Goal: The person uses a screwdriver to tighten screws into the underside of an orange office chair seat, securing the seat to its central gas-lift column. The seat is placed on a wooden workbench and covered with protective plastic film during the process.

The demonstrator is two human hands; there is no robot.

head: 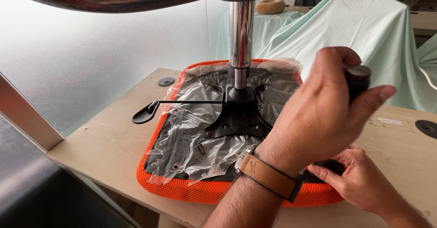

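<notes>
An orange seat [182, 189] lies upside down on the table [104, 141], near its front edge. Crinkly plastic [191, 132] covers its underside. A black plate [239, 119] sits in the middle, with a shiny pole [241, 32] standing up from it. A black lever [148, 112] sticks out toward the table's left edge. The left hand [318, 114] is wrapped tight around a black handle [357, 80] above the seat. The right hand [359, 178] presses flat on the seat's near right corner, holding nothing.
</notes>
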